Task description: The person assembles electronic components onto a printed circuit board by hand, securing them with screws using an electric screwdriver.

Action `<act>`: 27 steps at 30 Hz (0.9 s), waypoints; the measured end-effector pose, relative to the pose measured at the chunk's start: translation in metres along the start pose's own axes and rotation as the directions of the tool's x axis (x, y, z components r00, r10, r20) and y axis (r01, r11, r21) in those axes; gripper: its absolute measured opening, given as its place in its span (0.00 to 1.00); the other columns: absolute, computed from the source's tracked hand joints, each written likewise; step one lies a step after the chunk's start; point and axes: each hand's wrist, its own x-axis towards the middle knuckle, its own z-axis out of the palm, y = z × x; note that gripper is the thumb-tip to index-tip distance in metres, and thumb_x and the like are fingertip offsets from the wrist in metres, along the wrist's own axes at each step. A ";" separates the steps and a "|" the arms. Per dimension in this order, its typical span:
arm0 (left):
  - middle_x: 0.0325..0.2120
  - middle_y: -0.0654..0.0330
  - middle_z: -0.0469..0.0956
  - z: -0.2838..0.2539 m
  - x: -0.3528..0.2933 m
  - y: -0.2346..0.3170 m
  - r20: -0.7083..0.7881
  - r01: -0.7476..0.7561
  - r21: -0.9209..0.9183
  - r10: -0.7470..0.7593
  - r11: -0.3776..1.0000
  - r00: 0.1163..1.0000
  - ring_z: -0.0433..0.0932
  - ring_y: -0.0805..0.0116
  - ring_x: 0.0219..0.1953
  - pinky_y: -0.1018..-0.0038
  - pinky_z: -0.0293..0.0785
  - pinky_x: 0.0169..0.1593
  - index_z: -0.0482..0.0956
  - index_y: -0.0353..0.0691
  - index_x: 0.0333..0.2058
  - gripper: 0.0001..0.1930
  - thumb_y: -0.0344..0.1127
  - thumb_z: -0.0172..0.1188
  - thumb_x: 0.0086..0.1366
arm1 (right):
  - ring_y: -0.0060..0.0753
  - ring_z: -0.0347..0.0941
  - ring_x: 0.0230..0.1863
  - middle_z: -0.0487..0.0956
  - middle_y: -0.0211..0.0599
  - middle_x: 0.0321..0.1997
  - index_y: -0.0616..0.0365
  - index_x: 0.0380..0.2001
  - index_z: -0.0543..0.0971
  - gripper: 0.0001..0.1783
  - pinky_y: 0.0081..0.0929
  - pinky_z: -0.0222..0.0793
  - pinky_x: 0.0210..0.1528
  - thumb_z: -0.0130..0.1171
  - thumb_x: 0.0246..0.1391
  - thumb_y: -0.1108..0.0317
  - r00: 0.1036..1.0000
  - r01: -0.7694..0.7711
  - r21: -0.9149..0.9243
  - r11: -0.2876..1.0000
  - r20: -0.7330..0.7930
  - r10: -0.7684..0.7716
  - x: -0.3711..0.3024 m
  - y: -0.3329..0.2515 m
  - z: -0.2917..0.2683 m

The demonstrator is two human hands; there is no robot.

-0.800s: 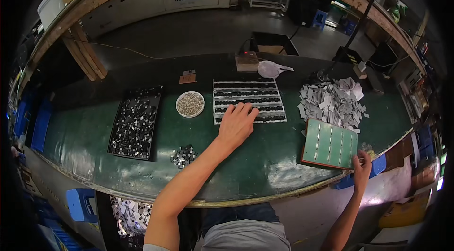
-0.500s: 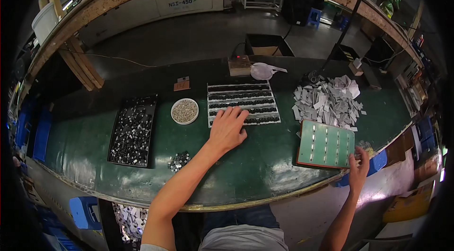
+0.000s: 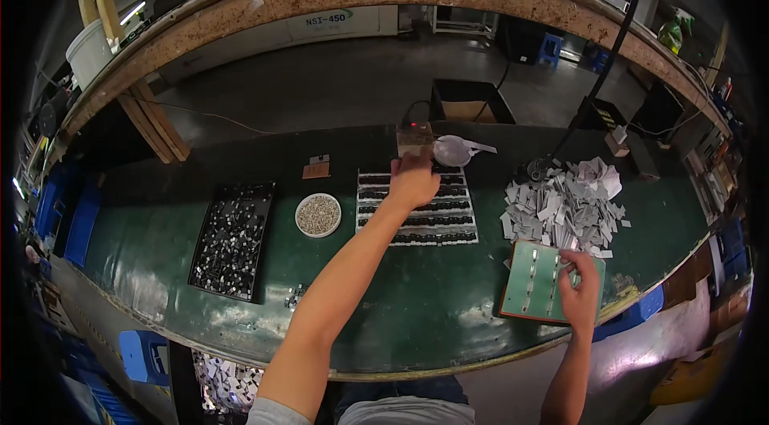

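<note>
My left hand [image 3: 414, 181] reaches over the far rows of a light sheet [image 3: 474, 221] that carries several black strips [image 3: 436, 221]. Its fingertips are at the near side of a small wooden box [image 3: 414, 136] with a red light; whether they touch it or hold anything, I cannot tell. Over on the right, my right hand [image 3: 581, 289] is above a green slotted plate [image 3: 519, 285] with an orange-brown edge. Its thumb and fingers are bent but apart, with nothing visible between them. The hand covers the plate's right part.
A black tray [image 3: 195, 285] of small dark parts stands left, beside a white bowl [image 3: 319, 215] of tiny pieces. Grey flat pieces [image 3: 553, 205] are heaped behind the green plate. A white bag [image 3: 454, 151] lies by the wooden box. A dark pole [image 3: 597, 76] rises at right.
My left hand has moved away from me, from the sheet's near rows to its far edge. My right hand has gone from the plate's right corner to over its top. The view has tilted up.
</note>
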 end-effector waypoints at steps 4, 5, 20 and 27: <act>0.50 0.48 0.77 0.017 0.029 0.008 0.084 0.022 0.105 -0.031 0.994 0.996 0.72 0.50 0.57 0.52 0.59 0.59 0.66 0.42 0.56 0.23 0.42 0.54 0.64 | 0.33 0.71 0.38 0.75 0.38 0.41 0.61 0.46 0.79 0.19 0.25 0.68 0.42 0.54 0.49 0.83 0.986 -0.129 0.011 0.992 -0.102 0.130 -0.028 0.042 -0.031; 0.51 0.48 0.77 0.019 0.034 0.004 0.126 0.045 0.097 -0.057 0.994 0.990 0.72 0.51 0.58 0.52 0.58 0.60 0.66 0.42 0.56 0.23 0.42 0.53 0.64 | 0.32 0.71 0.39 0.75 0.38 0.42 0.61 0.46 0.79 0.19 0.25 0.68 0.42 0.54 0.49 0.82 0.975 -0.175 0.017 0.984 -0.134 0.176 -0.036 0.051 -0.038; 0.37 0.53 0.82 -0.003 -0.076 0.085 0.297 0.044 -0.557 0.150 0.829 0.943 0.81 0.62 0.36 0.67 0.76 0.43 0.75 0.33 0.50 0.16 0.36 0.57 0.68 | 0.45 0.76 0.45 0.79 0.49 0.45 0.68 0.49 0.78 0.18 0.33 0.70 0.51 0.52 0.69 0.62 0.871 -0.475 -0.179 0.862 -0.240 0.430 -0.071 0.126 -0.058; 0.39 0.46 0.84 0.032 -0.155 0.138 0.496 0.228 -0.651 0.179 0.724 0.849 0.83 0.44 0.43 0.55 0.78 0.47 0.67 0.28 0.59 0.28 0.42 0.58 0.67 | 0.29 0.71 0.38 0.79 0.41 0.35 0.71 0.41 0.76 0.22 0.31 0.67 0.44 0.47 0.72 0.58 0.817 -0.552 0.035 0.833 -0.175 0.549 -0.065 0.143 -0.050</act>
